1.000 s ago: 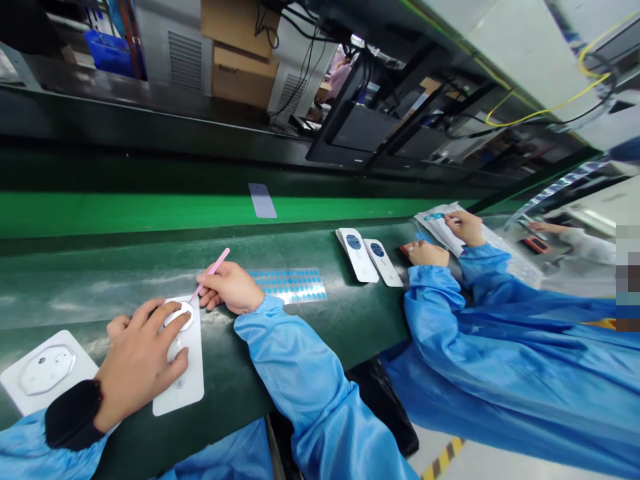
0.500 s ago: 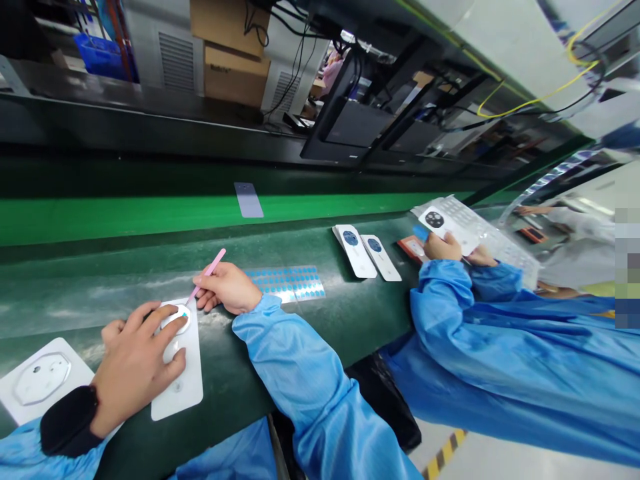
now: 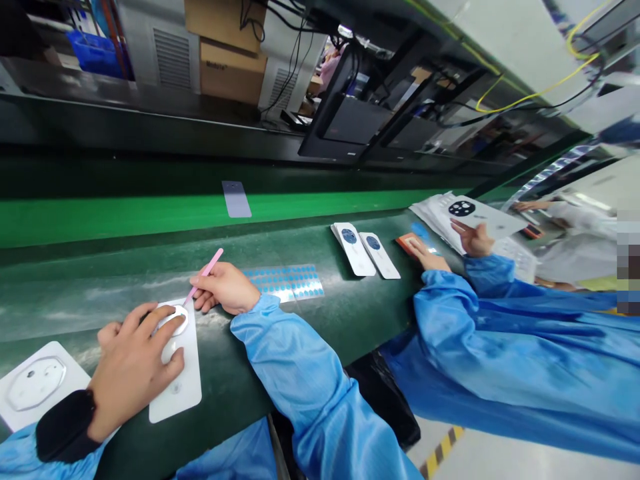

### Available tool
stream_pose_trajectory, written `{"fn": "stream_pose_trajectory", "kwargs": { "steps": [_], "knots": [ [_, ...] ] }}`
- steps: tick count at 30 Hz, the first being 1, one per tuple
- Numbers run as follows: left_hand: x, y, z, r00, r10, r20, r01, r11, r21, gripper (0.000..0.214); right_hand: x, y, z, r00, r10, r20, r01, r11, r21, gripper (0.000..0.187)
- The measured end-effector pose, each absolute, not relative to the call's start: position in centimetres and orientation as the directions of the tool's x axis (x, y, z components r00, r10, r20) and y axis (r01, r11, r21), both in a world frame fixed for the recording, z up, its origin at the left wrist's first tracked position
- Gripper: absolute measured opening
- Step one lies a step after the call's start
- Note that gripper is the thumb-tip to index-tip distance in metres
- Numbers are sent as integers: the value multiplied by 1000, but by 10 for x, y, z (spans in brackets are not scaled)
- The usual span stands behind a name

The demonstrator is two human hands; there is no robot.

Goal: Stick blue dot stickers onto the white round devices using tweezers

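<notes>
My left hand [image 3: 137, 360] lies with fingers spread on a white phone back cover [image 3: 185, 390], pressing it against the bench. Two of its fingers rest across the round camera ring [image 3: 181, 321] near the cover's top. Between thumb and fingers of my right hand [image 3: 225, 287] is a pair of slim pink tweezers [image 3: 213, 261], slanting down, its tip at the ring's upper edge. Just behind my right wrist lies a clear sheet of small blue round stickers [image 3: 305, 280]. Beside my left wrist is a white plate [image 3: 37, 383] with an octagonal recess, partly covered by the sleeve.
White phone covers [image 3: 357, 253] lie farther right. A grey-lilac cover [image 3: 237, 200] sits on the green belt [image 3: 165, 212]. At right, a co-worker in blue holds a white cover [image 3: 493, 220] and touches an orange block [image 3: 406, 244]. Monitors [image 3: 345, 127] stand behind.
A blue spot between my left fingers no longer shows; my hands have barely moved. The grey-lilac cover has shifted left. The co-worker's cover moved right, and one hand went to the orange block.
</notes>
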State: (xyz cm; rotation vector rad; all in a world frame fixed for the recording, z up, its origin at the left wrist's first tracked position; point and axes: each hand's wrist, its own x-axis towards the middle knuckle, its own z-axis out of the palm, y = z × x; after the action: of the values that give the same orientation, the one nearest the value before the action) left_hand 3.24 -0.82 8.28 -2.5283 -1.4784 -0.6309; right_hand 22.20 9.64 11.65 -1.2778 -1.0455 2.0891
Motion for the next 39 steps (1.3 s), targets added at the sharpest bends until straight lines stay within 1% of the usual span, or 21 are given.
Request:
{"fn": "stream_pose_trajectory", "kwargs": {
  "steps": [3,9,16,23,30,32,35,39],
  "knots": [
    [33,-9,82,415,806,423,866,-492,88,35,222,97,116,-459,716,-526,-3,-594,-805,30],
    [33,-8,83,439,769,464,844,-530,80,33,222,97,118,-452,712,-538,2,-602,-798,31],
    [35,-6,91,468,712,522,831,-556,13,27,221,96,123,-432,716,-549,2,-608,-794,34],
    [34,-7,87,422,768,481,847,-523,92,29,220,94,127,-421,721,-551,16,-602,-799,35],
    [34,-6,83,422,765,486,862,-505,46,37,221,96,121,-456,715,-529,-9,-599,-801,33],
    [33,-6,82,414,772,482,866,-497,53,37,221,97,120,-458,715,-529,-13,-600,-800,32],
    [28,-6,82,375,829,415,885,-454,105,37,220,97,122,-450,713,-537,-17,-609,-793,32],
    [20,-2,87,276,939,207,910,-325,256,41,219,98,127,-451,707,-544,-34,-623,-781,36]
  ]
}}
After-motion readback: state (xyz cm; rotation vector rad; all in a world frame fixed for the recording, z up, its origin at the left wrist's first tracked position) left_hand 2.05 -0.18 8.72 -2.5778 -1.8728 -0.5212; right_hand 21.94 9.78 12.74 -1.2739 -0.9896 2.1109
